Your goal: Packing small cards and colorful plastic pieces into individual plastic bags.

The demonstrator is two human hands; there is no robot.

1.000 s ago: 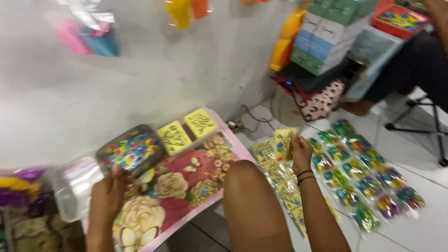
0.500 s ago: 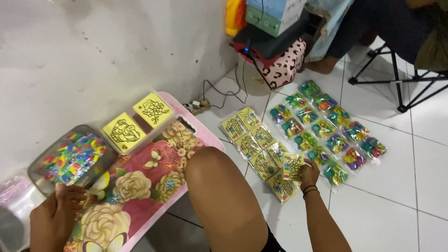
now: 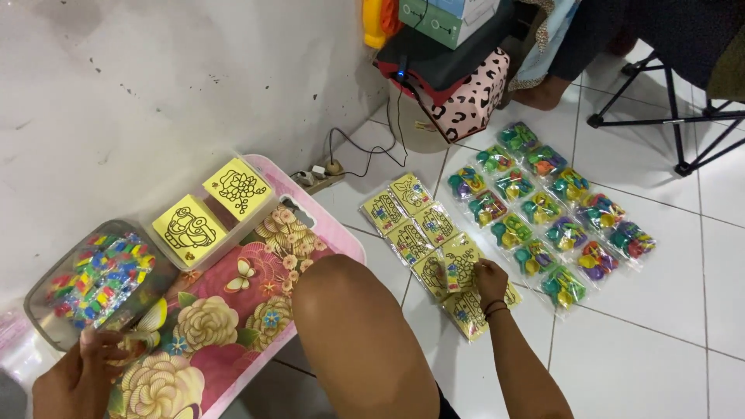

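Left hand (image 3: 74,378), near left: fingers curled on the near rim of the bead tub (image 3: 93,281) on the floral tray (image 3: 233,310), as half a second ago. Right hand (image 3: 490,278): since then it has settled on the near end of the yellow packet row, fingertips pinching a packet (image 3: 459,264) flat on the tiles. That packet's long axis runs near-left to far-right, in line with its row; bagged toys (image 3: 555,213) lie right.

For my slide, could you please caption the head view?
Seated on the floor, right hand placing a yellow card packet on tiles; left hand at a clear tub.
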